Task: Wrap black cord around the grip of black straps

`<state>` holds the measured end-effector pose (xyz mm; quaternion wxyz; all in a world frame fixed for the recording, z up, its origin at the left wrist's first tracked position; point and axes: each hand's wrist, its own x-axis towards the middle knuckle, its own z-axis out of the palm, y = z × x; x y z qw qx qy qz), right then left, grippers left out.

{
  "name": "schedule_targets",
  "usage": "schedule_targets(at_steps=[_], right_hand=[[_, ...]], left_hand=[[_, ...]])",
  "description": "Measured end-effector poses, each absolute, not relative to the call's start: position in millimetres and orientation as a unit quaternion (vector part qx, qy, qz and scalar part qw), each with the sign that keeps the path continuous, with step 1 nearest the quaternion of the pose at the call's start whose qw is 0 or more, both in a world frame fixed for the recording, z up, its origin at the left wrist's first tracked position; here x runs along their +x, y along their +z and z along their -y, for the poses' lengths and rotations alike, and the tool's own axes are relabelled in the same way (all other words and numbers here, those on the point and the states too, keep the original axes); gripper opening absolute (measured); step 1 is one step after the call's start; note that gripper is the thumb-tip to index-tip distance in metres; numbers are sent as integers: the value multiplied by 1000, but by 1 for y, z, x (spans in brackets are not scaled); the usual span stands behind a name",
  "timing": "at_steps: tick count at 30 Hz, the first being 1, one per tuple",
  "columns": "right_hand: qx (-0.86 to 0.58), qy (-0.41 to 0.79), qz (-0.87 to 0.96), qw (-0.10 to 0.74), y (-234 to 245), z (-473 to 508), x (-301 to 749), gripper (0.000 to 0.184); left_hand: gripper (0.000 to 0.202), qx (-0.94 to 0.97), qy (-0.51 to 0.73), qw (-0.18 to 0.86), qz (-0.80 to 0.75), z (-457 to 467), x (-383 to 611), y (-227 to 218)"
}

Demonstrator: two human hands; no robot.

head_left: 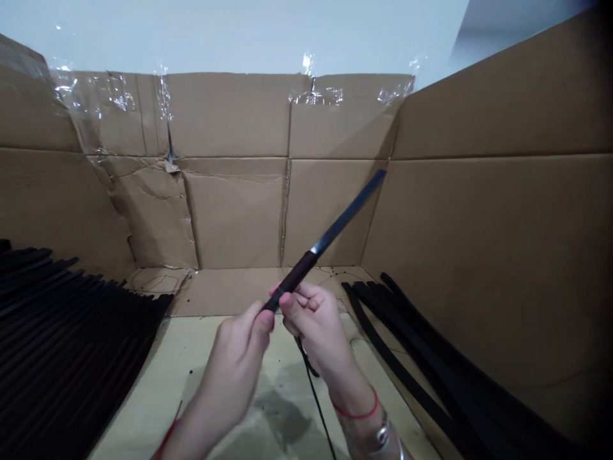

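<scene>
- Slanting up over table (172, 364): dark rod (297, 271), gripped nr lower end by L hand (239, 358) & R hand (316, 326).
- Risk: cord (318, 399) below R hand could be snagged if rod's swung.
- R side: loose black strips (435, 367); L side: strip pile (71, 358).
- Far side blocked by cardboard wall (230, 211).
</scene>
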<state>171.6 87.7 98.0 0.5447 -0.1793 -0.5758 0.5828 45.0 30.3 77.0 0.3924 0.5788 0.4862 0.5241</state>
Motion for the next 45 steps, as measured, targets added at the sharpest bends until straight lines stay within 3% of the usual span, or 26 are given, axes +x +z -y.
schedule_targets(at_steps=[2, 3, 6, 7, 11, 13, 16, 19, 20, 22, 24, 25, 28, 30, 32, 34, 38, 39, 42, 43, 45], right_hand=[[-173, 579, 603, 520, 100, -85, 171, 31], [-184, 563, 607, 530, 101, -83, 170, 29], [-217, 537, 572, 580, 102, -79, 169, 27], [-207, 561, 567, 567, 102, -79, 169, 29], [-147, 639, 583, 481, 101, -81, 171, 38], [-175, 598, 574, 531, 101, -82, 172, 35], [-183, 573, 585, 544, 101, -82, 172, 34], [-159, 585, 628, 488, 103, -80, 173, 32], [-167, 571, 629, 501, 104, -79, 173, 29], [-188, 535, 603, 562, 106, -76, 172, 25], [-179, 551, 590, 562, 106, -75, 170, 26], [-165, 582, 595, 529, 105, -75, 169, 30], [-129, 654, 599, 443, 102, -77, 166, 39], [-145, 627, 590, 487, 99, -79, 163, 37], [-175, 576, 580, 549, 97, -79, 160, 34], [-190, 556, 587, 558, 97, -80, 159, 34], [-173, 586, 612, 503, 99, -80, 164, 31], [-178, 578, 606, 517, 99, -81, 164, 31], [-189, 548, 574, 578, 99, -81, 164, 30], [-179, 568, 572, 565, 98, -81, 164, 30], [-154, 629, 578, 497, 98, -82, 165, 34]], left_hand=[[55, 562, 475, 502, -455, -31, 44, 78], [54, 561, 477, 503, -453, -31, 44, 78], [50, 563, 567, 320, -509, -32, 42, 78], [51, 555, 574, 310, -516, -31, 42, 78], [54, 502, 476, 604, -396, -31, 46, 76], [56, 491, 499, 609, -372, -33, 47, 73], [55, 488, 570, 501, -431, -36, 45, 73], [65, 501, 377, 676, -386, -36, 40, 76], [67, 512, 396, 655, -390, -34, 40, 78], [61, 553, 502, 482, -458, -31, 40, 80], [54, 560, 569, 332, -503, -27, 41, 81], [53, 552, 572, 330, -509, -26, 42, 82], [57, 523, 523, 482, -469, -26, 42, 82], [57, 532, 529, 482, -452, -27, 41, 81], [53, 572, 556, 401, -451, -27, 41, 80], [49, 580, 572, 375, -443, -28, 40, 79], [57, 532, 492, 566, -391, -34, 38, 77], [58, 537, 492, 560, -394, -36, 38, 77], [51, 543, 579, 403, -456, -39, 40, 77], [50, 531, 581, 405, -465, -39, 41, 77], [52, 508, 513, 539, -434, -37, 42, 75]])
